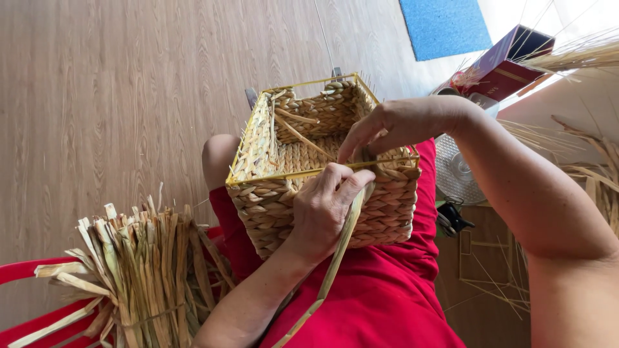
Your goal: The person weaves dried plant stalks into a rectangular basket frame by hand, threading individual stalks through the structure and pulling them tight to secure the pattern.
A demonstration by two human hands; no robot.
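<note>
A square woven straw basket (271,200) on a yellow wire frame rests on my lap, over red cloth. My left hand (325,209) presses on the basket's near wall and pinches a long flat straw strip (335,261) that hangs down past my wrist. At the near rim my right hand (393,125) reaches in from the right. Its fingers are curled down on the strip's upper end, where it meets the wire.
A tied bundle of dry straw strips (138,264) lies on a red chair (26,270) at lower left. More loose straw (590,161), a dark red box (500,64) and a black clip (454,216) are on the right. A blue mat (445,26) lies on the wooden floor.
</note>
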